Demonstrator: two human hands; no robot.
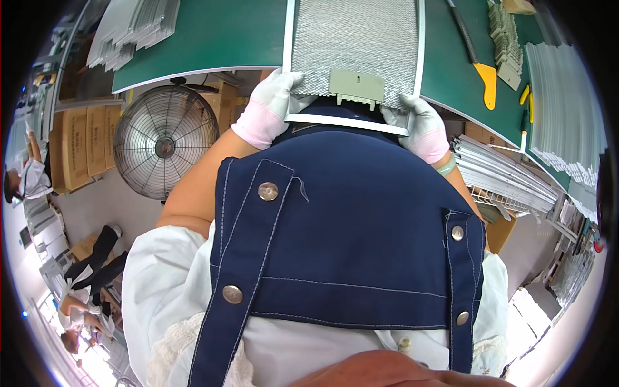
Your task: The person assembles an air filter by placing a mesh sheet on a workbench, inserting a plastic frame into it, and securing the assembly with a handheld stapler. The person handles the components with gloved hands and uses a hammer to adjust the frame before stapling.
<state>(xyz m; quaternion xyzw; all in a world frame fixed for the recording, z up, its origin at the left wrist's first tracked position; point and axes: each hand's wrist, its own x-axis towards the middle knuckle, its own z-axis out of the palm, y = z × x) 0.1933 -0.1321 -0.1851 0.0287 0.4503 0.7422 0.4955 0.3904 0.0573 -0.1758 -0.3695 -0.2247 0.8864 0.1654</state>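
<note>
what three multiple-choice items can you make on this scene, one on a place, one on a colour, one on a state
1. Where does the floor fan stand?
A. to the person's left, below the bench edge
B. on top of the bench
C. to the person's right

2. What colour is the bench mat?
A. red
B. green
C. white

3. How is the mesh filter panel held?
A. by the left hand only
B. by neither hand
C. by both gloved hands at its near edge

Answers:
1 A, the fan shows on the left side, lower than the bench.
2 B, the mat around the panel is green.
3 C, the left hand and right hand grip the two near corners.
</note>
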